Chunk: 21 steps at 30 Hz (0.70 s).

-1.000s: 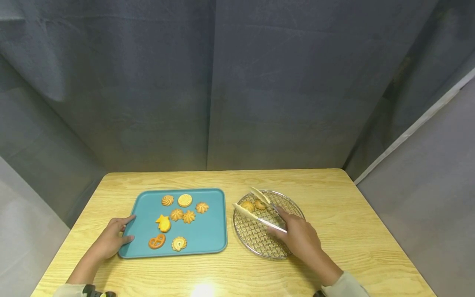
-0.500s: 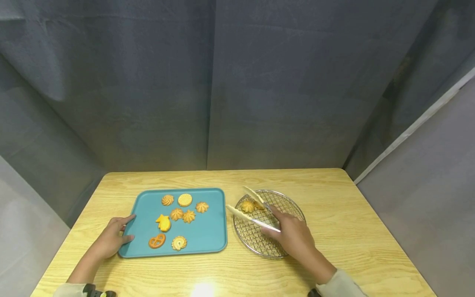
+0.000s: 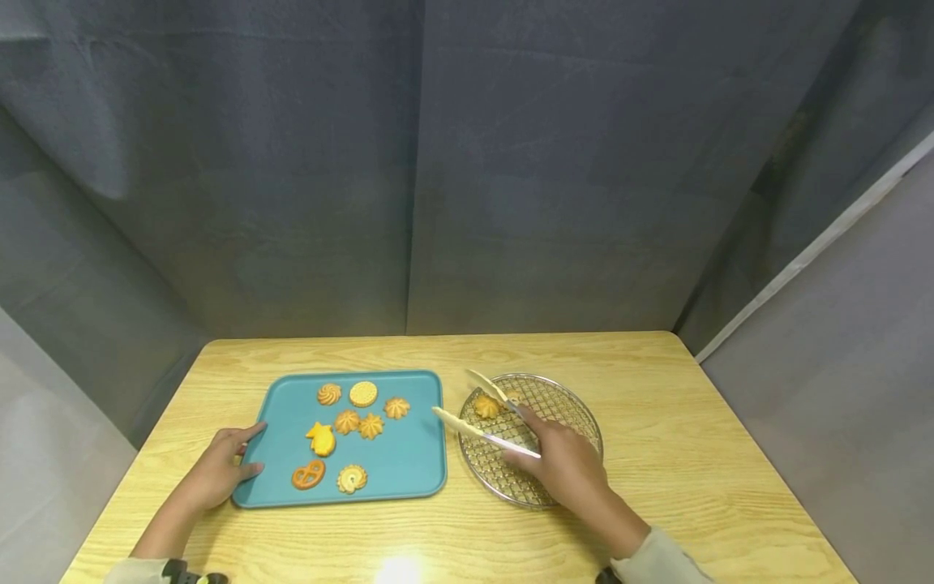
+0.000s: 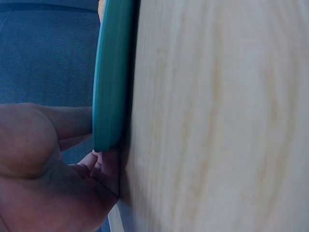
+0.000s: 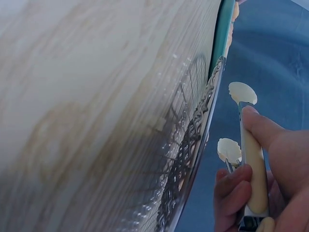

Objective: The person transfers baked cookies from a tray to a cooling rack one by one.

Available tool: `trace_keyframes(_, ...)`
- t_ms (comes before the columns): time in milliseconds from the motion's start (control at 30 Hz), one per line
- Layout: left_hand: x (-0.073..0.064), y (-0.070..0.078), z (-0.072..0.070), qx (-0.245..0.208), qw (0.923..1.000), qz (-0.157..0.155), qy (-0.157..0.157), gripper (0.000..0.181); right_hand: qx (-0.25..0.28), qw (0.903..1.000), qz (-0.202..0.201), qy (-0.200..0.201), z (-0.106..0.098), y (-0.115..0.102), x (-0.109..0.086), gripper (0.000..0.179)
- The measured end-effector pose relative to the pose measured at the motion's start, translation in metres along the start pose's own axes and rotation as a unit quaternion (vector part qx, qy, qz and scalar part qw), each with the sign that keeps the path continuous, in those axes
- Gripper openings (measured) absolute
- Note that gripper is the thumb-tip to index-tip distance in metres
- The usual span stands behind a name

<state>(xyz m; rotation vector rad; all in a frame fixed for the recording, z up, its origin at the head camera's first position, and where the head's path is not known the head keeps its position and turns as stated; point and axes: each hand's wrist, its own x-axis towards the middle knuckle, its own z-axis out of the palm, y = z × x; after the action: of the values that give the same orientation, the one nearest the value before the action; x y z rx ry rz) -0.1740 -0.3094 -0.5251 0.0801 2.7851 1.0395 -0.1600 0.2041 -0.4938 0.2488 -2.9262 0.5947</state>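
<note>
My left hand (image 3: 217, 466) grips the left edge of the teal tray (image 3: 409, 466), thumb on top and some fingers under the rim in the left wrist view. Several cookies lie on the tray, among them a pretzel-shaped one (image 3: 309, 474), a yellow pineapple-shaped one (image 3: 322, 439) and a round one (image 3: 363, 394). My right hand (image 3: 572, 470) holds food tongs (image 3: 467, 428) by the handles, with their two pale tips spread apart. The tongs reach over a round wire rack (image 3: 525, 487). A star-shaped cookie (image 3: 487, 406) lies on the rack; another cookie is partly hidden behind the tongs.
Tray and rack stand side by side on a light wooden table (image 3: 679, 454), with a narrow strip of wood between them. Dark grey curtains (image 3: 409, 203) close in the back and sides.
My right hand and the tongs have moved left, so the tips now reach beyond the rack's left rim toward the tray. The left hand, tray and its cookies have not moved.
</note>
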Motion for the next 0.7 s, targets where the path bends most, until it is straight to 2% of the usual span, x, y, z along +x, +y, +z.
trace_keyframes(167,-0.001,0.0,0.0,0.001,1.0,0.001,0.0,0.067,-0.002,1.0,-0.003,0.006,0.003,-0.003,0.002,0.084)
trace_keyframes(300,0.0,0.001,0.0,0.002,1.0,0.0,-0.001,0.067,0.003,1.0,0.0,-0.004,0.004,-0.005,0.003,0.085)
trace_keyframes(533,0.0,0.002,-0.001,0.003,1.0,-0.006,-0.002,0.067,-0.003,0.9999,-0.017,0.002,0.007,-0.01,0.006,0.082)
trace_keyframes(700,0.001,0.001,-0.001,0.004,1.0,-0.008,-0.003,0.067,0.006,0.9998,-0.016,-0.008,0.009,-0.015,0.01,0.083)
